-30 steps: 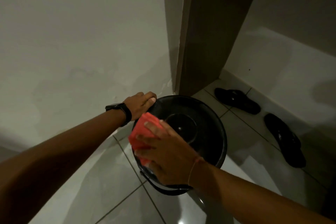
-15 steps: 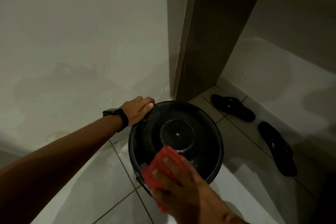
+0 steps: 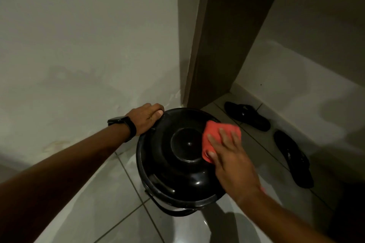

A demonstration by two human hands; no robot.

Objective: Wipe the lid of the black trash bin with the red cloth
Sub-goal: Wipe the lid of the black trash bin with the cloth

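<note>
A round black trash bin stands on the tiled floor, covered by its glossy domed lid (image 3: 173,167) with a raised disc in the middle. My left hand (image 3: 147,118), with a black watch on the wrist, grips the lid's far-left rim. My right hand (image 3: 229,156) lies flat on the red cloth (image 3: 217,130) and presses it against the right side of the lid, beside the raised disc. Part of the cloth is hidden under my fingers and palm.
The bin sits near a wall corner (image 3: 177,92) and a brown door (image 3: 223,49). Two black sandals (image 3: 246,115) (image 3: 292,156) lie on the floor to the right, along a low white ledge (image 3: 296,104).
My right hand has slid the red cloth from the lid's left, around its near edge, to its right side. My left hand has stayed on the rim.
</note>
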